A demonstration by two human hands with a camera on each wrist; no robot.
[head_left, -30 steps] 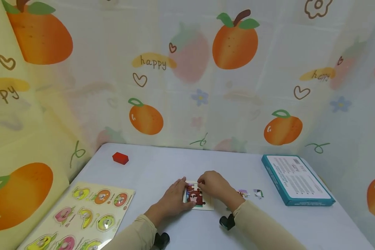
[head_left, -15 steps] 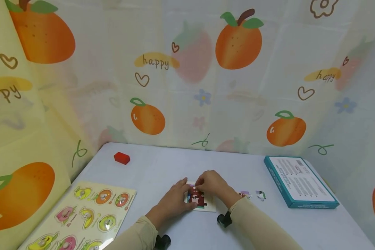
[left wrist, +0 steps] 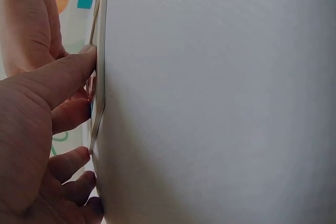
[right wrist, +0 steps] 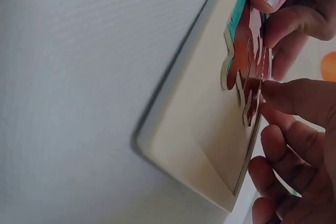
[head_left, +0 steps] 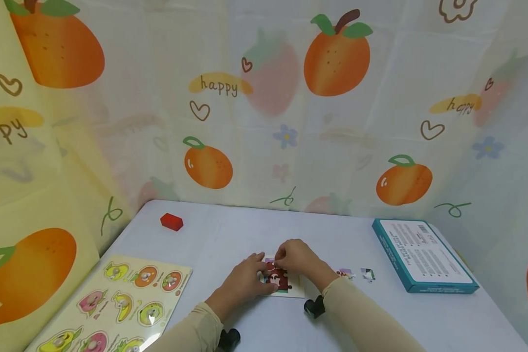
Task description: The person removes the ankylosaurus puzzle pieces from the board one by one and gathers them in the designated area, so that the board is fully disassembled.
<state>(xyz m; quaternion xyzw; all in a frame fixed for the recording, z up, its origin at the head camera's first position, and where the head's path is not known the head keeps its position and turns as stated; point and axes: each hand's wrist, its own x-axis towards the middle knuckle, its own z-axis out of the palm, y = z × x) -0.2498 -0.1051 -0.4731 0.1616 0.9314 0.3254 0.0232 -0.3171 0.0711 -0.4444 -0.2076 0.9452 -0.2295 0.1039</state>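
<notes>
A small jigsaw puzzle board [head_left: 296,288] with a pale frame lies on the table, partly filled with brown, interlocking pieces [head_left: 278,280]. My left hand [head_left: 245,281] rests over its left side, fingers spread; the thumb [left wrist: 86,59] presses near the front edge and other fingertips touch the pieces and the far side. At the puzzle's upper part, my right hand [head_left: 300,256] pinches a brown puzzle piece [right wrist: 254,85] between thumb and bent index finger, close to the left fingertips. That piece is mostly hidden by the fingers. A bare pale area of the board [right wrist: 210,135] shows on its right side.
Two loose puzzle pieces [head_left: 367,275] lie right of the board, one partly behind the right wrist. A teal-edged box [head_left: 424,256] sits at the right. A fruit knob board [head_left: 134,298] lies at left, with a red block [head_left: 171,222] behind it.
The right hand has shifted slightly left over the puzzle, its fingertips now beside the left index finger. The left index finger has bent further onto the pieces. The head view has shifted slightly.
</notes>
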